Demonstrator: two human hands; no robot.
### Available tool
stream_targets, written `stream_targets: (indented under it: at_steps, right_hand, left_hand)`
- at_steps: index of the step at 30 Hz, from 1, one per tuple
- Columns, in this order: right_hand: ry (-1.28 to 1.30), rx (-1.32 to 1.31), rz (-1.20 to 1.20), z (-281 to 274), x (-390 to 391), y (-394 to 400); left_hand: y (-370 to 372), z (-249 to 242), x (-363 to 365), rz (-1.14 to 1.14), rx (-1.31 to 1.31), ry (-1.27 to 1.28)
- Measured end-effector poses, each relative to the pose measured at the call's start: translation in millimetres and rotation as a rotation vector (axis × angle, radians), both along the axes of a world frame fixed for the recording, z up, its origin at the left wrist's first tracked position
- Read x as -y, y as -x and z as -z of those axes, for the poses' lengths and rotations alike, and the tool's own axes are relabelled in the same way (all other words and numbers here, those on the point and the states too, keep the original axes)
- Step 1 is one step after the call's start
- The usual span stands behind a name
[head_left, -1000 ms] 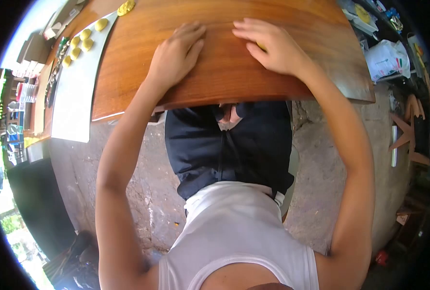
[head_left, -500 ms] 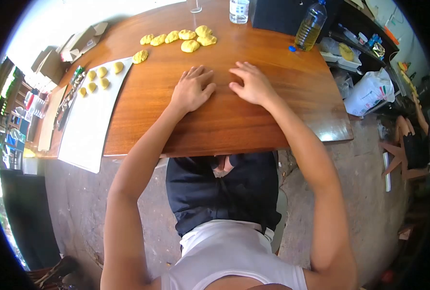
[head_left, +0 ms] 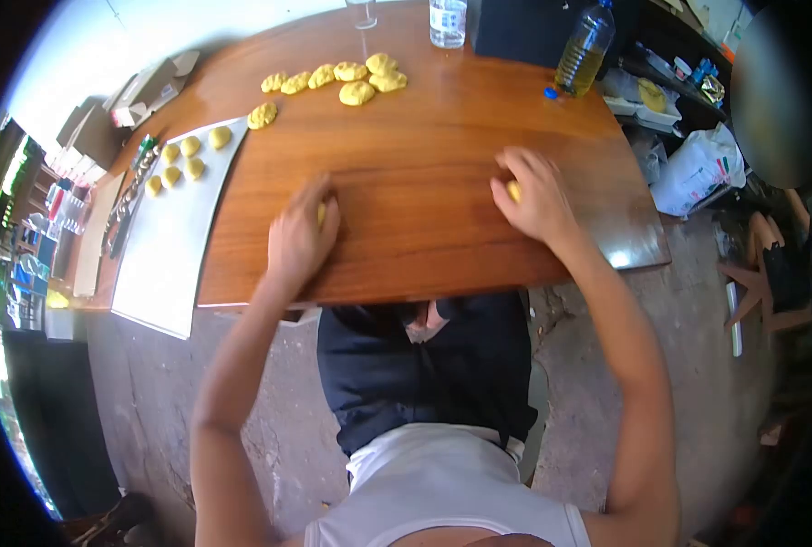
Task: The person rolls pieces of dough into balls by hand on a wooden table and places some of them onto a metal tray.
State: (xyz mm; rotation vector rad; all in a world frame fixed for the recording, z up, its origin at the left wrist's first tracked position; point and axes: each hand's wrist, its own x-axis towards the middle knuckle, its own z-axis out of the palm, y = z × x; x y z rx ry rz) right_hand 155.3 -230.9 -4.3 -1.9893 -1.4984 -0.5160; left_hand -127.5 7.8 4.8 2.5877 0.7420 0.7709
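Note:
My left hand is cupped over a small yellow dough ball on the wooden table. To the right, my right hand curls round another yellow dough ball, mostly hidden under the palm. Both hands rest at the tabletop, well apart. Several smooth dough balls sit at the far end of a flat metal tray on the left. Rougher dough lumps lie in a row beyond my hands, with a single lump beside the tray's corner.
An oil bottle stands at the back right, near a loose blue cap. A labelled clear bottle, a glass and a black box line the far edge. Cardboard boxes are at the back left. A white sack stands right of the table.
My hands have moved apart and nearer my body, the left going left and the right going right. Flat fingers have become curled, and yellow dough now shows under each hand.

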Motion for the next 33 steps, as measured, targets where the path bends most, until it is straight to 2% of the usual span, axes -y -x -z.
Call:
stream_targets:
  at_steps: [2,3,5,7,10,12,13,15,16,18,21,23,25,28,30,33]
  right_hand:
    - [-0.092,-0.148,0.086,13,-40,-20]
    - [-0.092,-0.149,0.094,13,-46,-10]
    - [-0.021,-0.166,-0.033,7,-61,-1]
    - [-0.064,-0.144,-0.387,12,-48,23]
    - [0.043,-0.185,-0.527,-5,3,47]
    - [0.04,-0.17,-0.445,-8,39,50]
    - [0.041,-0.159,-0.362,-10,45,45]
    - [0.042,-0.122,-0.349,-15,39,24]
    - [0.041,-0.105,-0.331,-16,35,16]
    - [-0.011,-0.064,-0.309,-9,-1,-10]
    - [-0.028,-0.087,-0.27,-2,-52,-13]
    - [-0.023,-0.115,-0.414,0,-68,5]
    - [0.074,-0.149,-0.452,-8,-47,35]
    - [0.085,-0.167,-0.516,-15,9,50]
    - [0.114,-0.18,-0.422,-17,37,45]
    - [0.158,-0.1,-0.346,-16,36,14]
  left_hand:
    - [-37,4,-37,0.094,0.034,0.015]
    - [-42,3,-33,0.102,0.032,0.015]
    - [-62,2,-21,0.257,-0.033,-0.004]
    - [-52,9,8,0.389,0.011,-0.229]
    - [-2,-10,40,0.436,-0.011,-0.266]
    - [27,-17,35,0.278,-0.04,0.071]
    - [29,-18,23,0.274,-0.026,0.067]
    - [35,-16,9,0.246,-0.031,0.004]
    - [23,-14,-1,0.282,-0.007,-0.144]
    - [-10,-13,-18,0.313,0.012,-0.189]
    - [-55,-8,-29,0.364,0.008,-0.118]
    - [-69,-8,-15,0.479,0.024,-0.093]
    - [-50,-10,-1,0.501,-0.02,-0.082]
    - [1,-11,16,0.417,-0.032,-0.156]
    - [25,-14,18,0.296,-0.06,-0.126]
    - [20,-17,1,0.245,-0.123,-0.141]
